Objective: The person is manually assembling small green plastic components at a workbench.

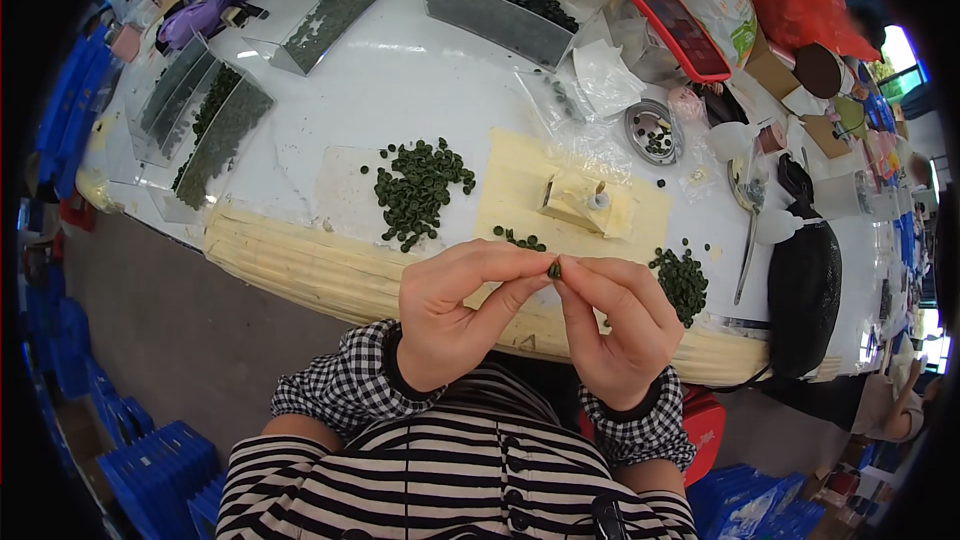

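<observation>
Between the fingertips of my left hand and my right hand is one small dark green piece. Both hands are closed in a pinch around it, above the table's near edge. Its exact kind is too small to make out. Just beyond my fingers a few similar green pieces lie in a short row. A loose heap of green round pieces is farther left, and a smaller heap lies beside my right hand. Ahead stands a cream-coloured block with a small upright peg, on a pale yellow sheet.
Clear-walled bins of green pieces stand at the back and left. A red-cased phone leans at the back right. Nearby are a round metal dish, plastic bags and a black pouch. Yellow padding lines the near edge.
</observation>
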The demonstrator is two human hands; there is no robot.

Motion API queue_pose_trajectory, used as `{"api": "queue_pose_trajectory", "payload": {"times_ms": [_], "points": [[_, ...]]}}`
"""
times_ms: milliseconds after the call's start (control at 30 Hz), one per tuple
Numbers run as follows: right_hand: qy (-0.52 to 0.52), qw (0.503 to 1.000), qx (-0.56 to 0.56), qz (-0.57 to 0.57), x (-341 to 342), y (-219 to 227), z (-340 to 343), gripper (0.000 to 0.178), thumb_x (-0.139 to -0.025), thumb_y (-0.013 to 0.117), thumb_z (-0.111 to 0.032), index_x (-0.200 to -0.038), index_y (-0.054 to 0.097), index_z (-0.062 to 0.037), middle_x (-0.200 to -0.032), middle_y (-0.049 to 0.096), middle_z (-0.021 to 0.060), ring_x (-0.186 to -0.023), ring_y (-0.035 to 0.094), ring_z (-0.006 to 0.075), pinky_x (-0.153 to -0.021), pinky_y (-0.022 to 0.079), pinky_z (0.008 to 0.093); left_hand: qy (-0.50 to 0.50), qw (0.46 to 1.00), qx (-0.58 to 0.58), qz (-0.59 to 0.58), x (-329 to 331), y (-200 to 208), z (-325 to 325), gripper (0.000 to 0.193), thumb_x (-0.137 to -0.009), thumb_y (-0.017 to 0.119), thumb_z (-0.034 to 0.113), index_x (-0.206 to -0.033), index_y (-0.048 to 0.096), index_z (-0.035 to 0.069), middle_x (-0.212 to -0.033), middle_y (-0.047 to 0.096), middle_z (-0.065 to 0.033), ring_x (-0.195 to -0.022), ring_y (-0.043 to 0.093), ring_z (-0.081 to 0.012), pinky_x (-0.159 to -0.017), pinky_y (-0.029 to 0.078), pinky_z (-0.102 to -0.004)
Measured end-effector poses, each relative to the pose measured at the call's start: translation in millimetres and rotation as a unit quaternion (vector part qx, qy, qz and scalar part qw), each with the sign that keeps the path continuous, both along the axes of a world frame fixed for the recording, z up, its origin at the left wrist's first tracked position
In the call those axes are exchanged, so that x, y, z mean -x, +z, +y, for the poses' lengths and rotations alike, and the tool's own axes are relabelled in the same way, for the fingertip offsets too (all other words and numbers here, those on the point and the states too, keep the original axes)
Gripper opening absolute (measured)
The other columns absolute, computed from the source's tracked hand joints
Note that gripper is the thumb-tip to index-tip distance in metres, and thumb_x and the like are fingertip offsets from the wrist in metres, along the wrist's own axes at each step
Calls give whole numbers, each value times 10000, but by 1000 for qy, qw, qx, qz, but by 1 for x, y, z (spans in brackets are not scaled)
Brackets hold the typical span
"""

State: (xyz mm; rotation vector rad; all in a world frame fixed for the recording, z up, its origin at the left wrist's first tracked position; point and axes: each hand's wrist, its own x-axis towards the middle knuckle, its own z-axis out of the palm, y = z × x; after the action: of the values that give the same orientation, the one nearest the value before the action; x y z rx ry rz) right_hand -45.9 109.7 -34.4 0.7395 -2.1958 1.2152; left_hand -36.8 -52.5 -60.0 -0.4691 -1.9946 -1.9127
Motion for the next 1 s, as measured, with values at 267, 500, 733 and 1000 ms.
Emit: {"api": "queue_pose_trajectory", "payload": {"times_ms": [267,500,733,1000], "points": [[1,1000,1,2,0,-3,-1,243,-720,747,82,-949,711,10,-851,681,118,-690,666,206,-579,532,265,3,1000,14,-8,0,3,0,218,-836,674,-59,-1048,693,-11,-953,705,-139,-845,683,-198,-737,538,-274],[-8,1000,11,-16,-2,-3,-2,224,-721,744,81,-928,700,9,-845,679,117,-691,663,205,-595,531,269,-74,988,-103,-91,0,-5,0,240,-842,666,-63,-1077,686,-20,-993,682,-133,-881,661,-179,-779,531,-265],[-5,998,30,-49,-5,-4,0,207,-719,743,78,-907,694,7,-828,674,114,-694,662,205,-601,527,266,-130,976,-138,-110,7,-8,-5,218,-821,696,-49,-1037,698,-18,-944,685,-119,-824,652,-164,-733,524,-260],[12,998,43,-49,-7,-8,4,211,-712,740,76,-900,685,0,-837,670,114,-703,660,206,-608,526,266,-75,997,-3,8,10,-3,-9,207,-745,765,-21,-943,717,15,-858,693,-80,-756,653,-192,-644,511,-268]]}}
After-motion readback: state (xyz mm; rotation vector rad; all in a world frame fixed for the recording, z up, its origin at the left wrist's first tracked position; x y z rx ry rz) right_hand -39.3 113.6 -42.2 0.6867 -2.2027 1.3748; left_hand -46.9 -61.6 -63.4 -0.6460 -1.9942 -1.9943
